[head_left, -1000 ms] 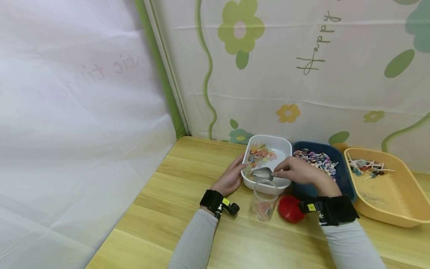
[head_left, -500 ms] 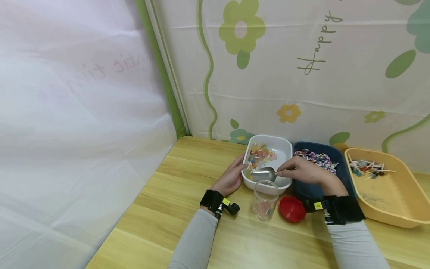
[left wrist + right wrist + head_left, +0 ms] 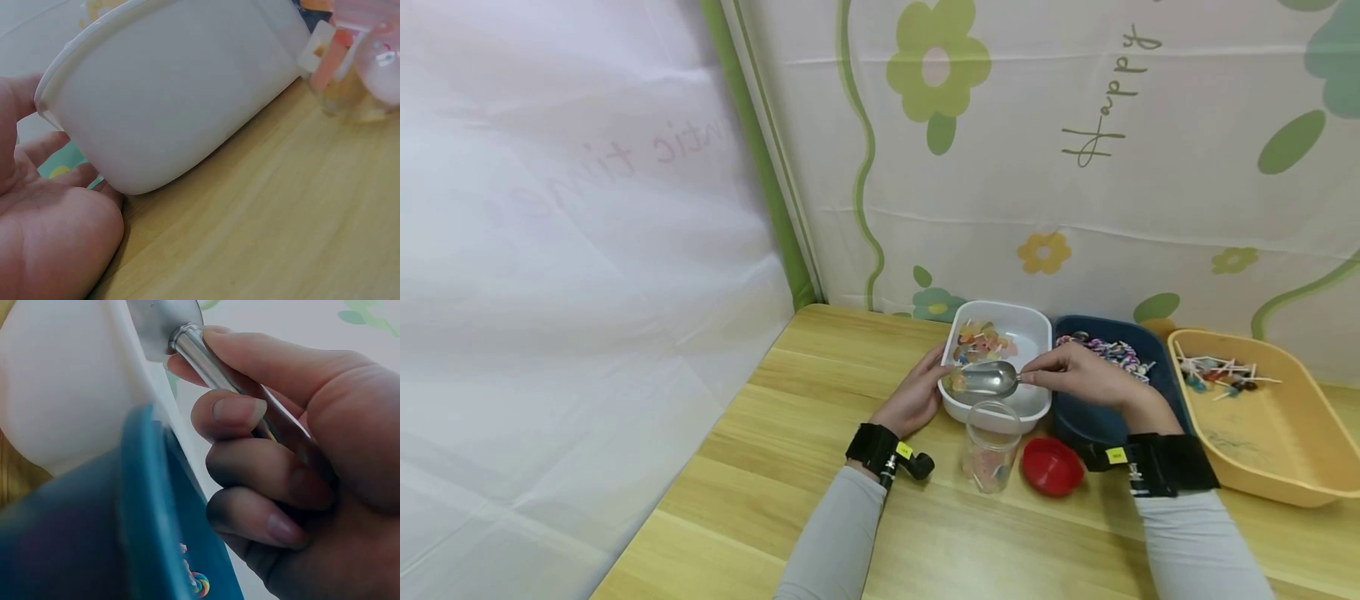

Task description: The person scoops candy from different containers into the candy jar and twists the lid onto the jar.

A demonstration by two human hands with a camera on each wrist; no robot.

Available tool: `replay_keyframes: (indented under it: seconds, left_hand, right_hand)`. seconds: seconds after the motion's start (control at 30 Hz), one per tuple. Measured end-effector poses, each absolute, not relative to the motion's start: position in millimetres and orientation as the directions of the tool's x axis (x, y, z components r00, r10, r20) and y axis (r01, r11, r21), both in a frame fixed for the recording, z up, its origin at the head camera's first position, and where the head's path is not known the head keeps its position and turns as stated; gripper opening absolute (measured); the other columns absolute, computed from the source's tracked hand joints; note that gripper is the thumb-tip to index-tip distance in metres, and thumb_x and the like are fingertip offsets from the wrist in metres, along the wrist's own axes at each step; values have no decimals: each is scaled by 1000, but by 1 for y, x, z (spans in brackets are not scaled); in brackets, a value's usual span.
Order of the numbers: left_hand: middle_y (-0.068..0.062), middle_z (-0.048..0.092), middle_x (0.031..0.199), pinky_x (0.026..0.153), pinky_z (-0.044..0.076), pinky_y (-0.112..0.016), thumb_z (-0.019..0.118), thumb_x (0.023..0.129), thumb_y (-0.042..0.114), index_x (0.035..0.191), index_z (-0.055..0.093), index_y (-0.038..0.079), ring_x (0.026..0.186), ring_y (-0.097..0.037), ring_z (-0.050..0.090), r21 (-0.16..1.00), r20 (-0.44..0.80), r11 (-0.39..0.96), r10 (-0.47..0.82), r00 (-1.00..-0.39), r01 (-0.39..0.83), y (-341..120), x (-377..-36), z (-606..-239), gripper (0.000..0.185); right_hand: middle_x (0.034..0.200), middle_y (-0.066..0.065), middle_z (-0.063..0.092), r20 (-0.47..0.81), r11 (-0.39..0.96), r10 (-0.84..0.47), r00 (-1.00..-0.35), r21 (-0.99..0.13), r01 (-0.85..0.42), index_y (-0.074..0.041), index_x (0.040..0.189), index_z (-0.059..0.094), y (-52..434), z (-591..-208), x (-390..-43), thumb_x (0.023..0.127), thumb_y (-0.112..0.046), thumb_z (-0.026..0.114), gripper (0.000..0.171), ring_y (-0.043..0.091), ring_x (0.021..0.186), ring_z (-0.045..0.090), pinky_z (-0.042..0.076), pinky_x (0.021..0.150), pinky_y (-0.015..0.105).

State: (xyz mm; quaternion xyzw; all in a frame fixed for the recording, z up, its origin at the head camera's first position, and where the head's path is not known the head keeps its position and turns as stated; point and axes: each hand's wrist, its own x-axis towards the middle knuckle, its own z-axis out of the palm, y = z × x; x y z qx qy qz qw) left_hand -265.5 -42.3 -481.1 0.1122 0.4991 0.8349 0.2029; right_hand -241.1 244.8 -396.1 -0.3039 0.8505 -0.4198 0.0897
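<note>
My right hand (image 3: 1088,377) grips the handle of a metal scoop (image 3: 992,379), its fingers curled round it in the right wrist view. The scoop lies over the front of a white tub (image 3: 1037,408), its mouth toward the left wall, with yellow-orange pieces at the mouth. Several small colourful lollipops (image 3: 983,340) lie at the tub's back left. My left hand (image 3: 914,398) holds the tub's left side, thumb at the rim (image 3: 53,81) and fingers against the outside. Just in front stands a clear plastic cup (image 3: 991,446) with a few pink and pale pieces inside.
A red bowl-shaped piece (image 3: 1052,467) lies right of the cup. Beside the white tub stands a dark blue tub (image 3: 1172,392) of swirl lollipops, then a yellow tub (image 3: 1285,433) with stick lollipops. A printed curtain (image 3: 1000,192) hangs behind the wooden table (image 3: 820,417).
My right hand has drawn slightly right and the scoop has risen and levelled, showing its bowl, with pieces at its mouth. My left hand stays on the tub.
</note>
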Motion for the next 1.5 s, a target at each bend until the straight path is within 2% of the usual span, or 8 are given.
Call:
replay_keyframes:
  seconds: [0.23, 0.53, 0.73, 0.97, 1.03, 1.17, 1.33, 1.5]
  left_hand:
    - [-3, 20, 170, 127, 17, -38, 41, 110, 7, 162, 32, 19, 155, -21, 17, 882, -33, -407, 448, -893, -237, -42, -265, -480, 55]
    - [-4, 18, 170, 127, 19, -36, 44, 109, 8, 163, 28, 19, 156, -22, 18, 879, -29, -413, 454, -890, -239, -41, -263, -479, 57]
    - [-6, 17, 171, 126, 21, -38, 43, 109, 9, 163, 28, 19, 155, -25, 19, 883, -4, -412, 468, -884, -223, -41, -264, -480, 57]
    - [-8, 17, 170, 126, 22, -38, 44, 109, 8, 163, 30, 20, 155, -25, 21, 883, -21, -409, 455, -890, -230, -41, -264, -481, 56]
    - [-8, 18, 170, 126, 23, -38, 42, 109, 7, 163, 29, 19, 154, -26, 23, 883, -21, -408, 458, -889, -231, -42, -264, -482, 56]
    - [-9, 18, 170, 125, 24, -40, 39, 110, 6, 164, 26, 18, 153, -27, 25, 887, -2, -406, 476, -879, -222, -44, -264, -484, 57]
    - [-7, 17, 171, 126, 23, -39, 39, 110, 7, 164, 25, 19, 153, -25, 24, 886, -4, -407, 474, -881, -223, -44, -264, -485, 57]
    - [-7, 17, 170, 126, 23, -38, 44, 110, 10, 164, 26, 21, 154, -24, 24, 884, -17, -407, 461, -887, -229, -42, -264, -481, 58]
  right_hand:
    - [102, 9, 74, 127, 479, -558, -820, -758, -443, -6, 110, 80, 255, -394, -237, 99, -11, 67, 17, 12, 88, 61, 53, 76, 24]
    - [102, 3, 71, 140, 542, -466, -874, -735, -407, -10, 116, 79, 279, -376, -225, 101, -17, 66, 21, 20, 79, 58, 53, 64, 29]
    - [100, 2, 74, 214, 458, -469, -857, -770, -443, 0, 120, 75, 299, -363, -216, 103, -6, 61, 23, 16, 73, 60, 54, 59, 27]
    - [68, 1, 47, 270, 428, -383, -883, -795, -429, 2, 119, 72, 326, -349, -196, 103, 0, 55, 23, 23, 58, 46, 40, 48, 36]
    - [72, -4, 54, 264, 461, -346, -900, -788, -409, 2, 121, 71, 333, -346, -189, 104, -1, 54, 24, 13, 64, 54, 44, 52, 28]
    - [90, -6, 65, 260, 539, -293, -920, -750, -384, -1, 125, 71, 342, -338, -174, 105, -4, 55, 26, 10, 74, 57, 43, 56, 26]
    - [99, -8, 69, 299, 529, -335, -894, -725, -441, -1, 123, 72, 351, -328, -160, 103, 5, 54, 28, 18, 72, 52, 38, 52, 33]
    - [115, -19, 70, 283, 543, -404, -870, -691, -477, -1, 123, 73, 361, -322, -152, 100, 10, 55, 31, -2, 86, 61, 48, 62, 15]
